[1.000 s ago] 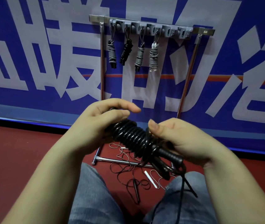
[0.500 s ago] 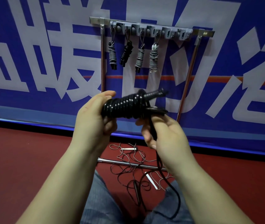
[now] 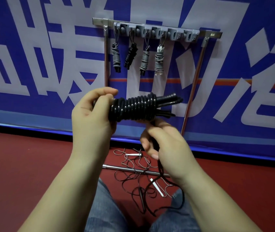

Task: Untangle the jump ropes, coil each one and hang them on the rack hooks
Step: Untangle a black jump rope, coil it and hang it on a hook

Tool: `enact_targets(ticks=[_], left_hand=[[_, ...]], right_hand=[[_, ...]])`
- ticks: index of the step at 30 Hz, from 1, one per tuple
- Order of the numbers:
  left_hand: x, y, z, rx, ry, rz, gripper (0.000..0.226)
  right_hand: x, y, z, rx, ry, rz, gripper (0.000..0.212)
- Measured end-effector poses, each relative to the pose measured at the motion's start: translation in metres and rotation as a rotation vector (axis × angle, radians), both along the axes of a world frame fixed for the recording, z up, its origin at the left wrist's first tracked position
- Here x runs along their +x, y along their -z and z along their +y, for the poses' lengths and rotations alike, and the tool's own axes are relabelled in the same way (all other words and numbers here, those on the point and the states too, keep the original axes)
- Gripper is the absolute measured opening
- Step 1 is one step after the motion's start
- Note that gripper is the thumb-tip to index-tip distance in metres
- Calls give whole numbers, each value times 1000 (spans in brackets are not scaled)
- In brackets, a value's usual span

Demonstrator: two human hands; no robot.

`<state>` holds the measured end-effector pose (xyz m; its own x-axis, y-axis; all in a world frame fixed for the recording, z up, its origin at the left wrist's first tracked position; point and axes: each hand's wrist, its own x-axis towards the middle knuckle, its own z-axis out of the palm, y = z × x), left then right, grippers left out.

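Fingers of the left hand are curled round the left end of the black coiled jump rope, thumb on top, holding the bundle level in mid-air w/ its handles poking out to the right. Right hand sits just below the bundle, fingers bent and pinching the loose black tail that drops toward the person's lap; it's blurred, so exact grip can't be told, but the cord clearly runs out of it. Far behind, the rack stands against the blue banner, w/ four coiled ropes on its hooks: grey, black, grey, pale grey. Hooks toward the right end look free. On the red floor between the knees and the rack's base bar lies a tangle of thin ropes, incl. white handles and a dark handle, all well apart from the hands. Step in hand, by my read: finishing the wrap on rope no. 5, last turns and tail still to secure. Next move prob. needs the tail wound on and tucked, w/ a loop left out for hanging, then a reach to a free hook. After that the floor tangle still needs sorting.
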<state>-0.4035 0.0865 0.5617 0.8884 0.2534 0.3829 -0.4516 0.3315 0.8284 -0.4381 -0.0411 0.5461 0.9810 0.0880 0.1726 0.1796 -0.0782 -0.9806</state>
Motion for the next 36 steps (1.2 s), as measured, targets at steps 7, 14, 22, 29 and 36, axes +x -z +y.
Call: enact_targets(ticks=[7, 14, 22, 29, 36], left_hand=[[1, 12, 4, 397, -148, -243, 20], [-2, 6, 6, 568, 269, -123, 29], [0, 8, 12, 410, 1162, 220, 31], [-3, 11, 1, 440, 871, 251, 19], [-1, 25, -14, 694, 311, 239, 41]], right_hand=[[4, 0, -4, 183, -17, 76, 59], [8, -6, -22, 283, 142, 2, 50], [-2, -12, -20, 10, 13, -151, 43], [-8, -22, -16, -203, 12, -197, 28], [12, 3, -20, -485, 333, -242, 50]])
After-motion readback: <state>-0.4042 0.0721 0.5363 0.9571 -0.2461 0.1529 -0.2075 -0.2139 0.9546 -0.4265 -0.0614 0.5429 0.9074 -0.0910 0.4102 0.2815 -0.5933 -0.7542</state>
